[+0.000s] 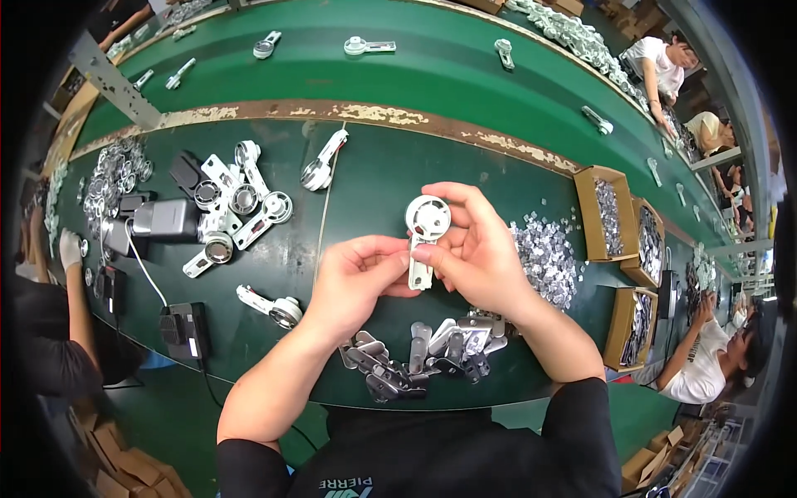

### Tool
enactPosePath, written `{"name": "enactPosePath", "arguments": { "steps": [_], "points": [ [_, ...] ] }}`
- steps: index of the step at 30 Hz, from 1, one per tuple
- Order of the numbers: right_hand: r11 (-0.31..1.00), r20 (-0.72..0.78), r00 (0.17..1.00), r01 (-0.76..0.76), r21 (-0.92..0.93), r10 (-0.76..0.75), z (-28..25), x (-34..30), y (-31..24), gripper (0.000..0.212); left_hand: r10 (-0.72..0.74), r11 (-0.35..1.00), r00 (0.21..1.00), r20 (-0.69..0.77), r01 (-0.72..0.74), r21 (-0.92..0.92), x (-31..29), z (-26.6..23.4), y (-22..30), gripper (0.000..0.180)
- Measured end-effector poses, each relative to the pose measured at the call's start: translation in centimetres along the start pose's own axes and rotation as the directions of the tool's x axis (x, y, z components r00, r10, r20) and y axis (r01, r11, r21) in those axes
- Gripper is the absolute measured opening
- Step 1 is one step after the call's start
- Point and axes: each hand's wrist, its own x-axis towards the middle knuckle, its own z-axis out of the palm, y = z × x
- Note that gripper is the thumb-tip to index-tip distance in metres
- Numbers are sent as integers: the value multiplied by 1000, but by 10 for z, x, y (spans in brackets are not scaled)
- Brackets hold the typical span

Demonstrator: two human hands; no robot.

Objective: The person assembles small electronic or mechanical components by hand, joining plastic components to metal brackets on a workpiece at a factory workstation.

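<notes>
Between my hands, above the green worktable point(365, 183), is a white handheld fan housing point(428, 217) with a round, open-spoked head and a short handle. My left hand point(357, 274) pinches the handle's left side with thumb and fingers. On the other side my right hand point(473, 245) grips it, thumb across the handle and fingers behind the head. A heap of small clear, shiny pieces point(544, 261) lies right of my right hand. Grey and silver handle covers point(419, 357) are piled near my forearms. One loose fan housing point(270, 307) rests left of my left hand.
More fan housings point(245, 199) cluster at left, beside a dark grey box-shaped device point(166, 218) and a black adapter point(184, 330) with cables. Cardboard boxes point(604, 212) of parts stand at right. A green conveyor point(315, 79) carries housings beyond the table. Co-workers sit both sides.
</notes>
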Motion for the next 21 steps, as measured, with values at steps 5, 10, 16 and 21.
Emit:
{"name": "enactPosePath", "arguments": {
  "steps": [5, 10, 16, 21],
  "points": [
    [994, -34, 998, 52, -98, -56, 0, 0, 2, 52, -1, 1000, 997, 83, 1, -1, -1, -6, 3, 19],
    [984, -34, 998, 46, -170, -53, -4, 0, -1, 52, -21, 996, 996, 91, 13, 85, 1, -5, 4, 21],
    [993, -45, 993, 110, 41, -108, -5, 1, 4, 59, -71, 962, 983, 169, 112, -248, 2, -6, 1, 22],
    [881, -41, 973, 223, 417, -226, -10, 2, 23, 63, -155, 796, 822, 548, 433, -424, -3, 6, -10, 30]
  ]
}}
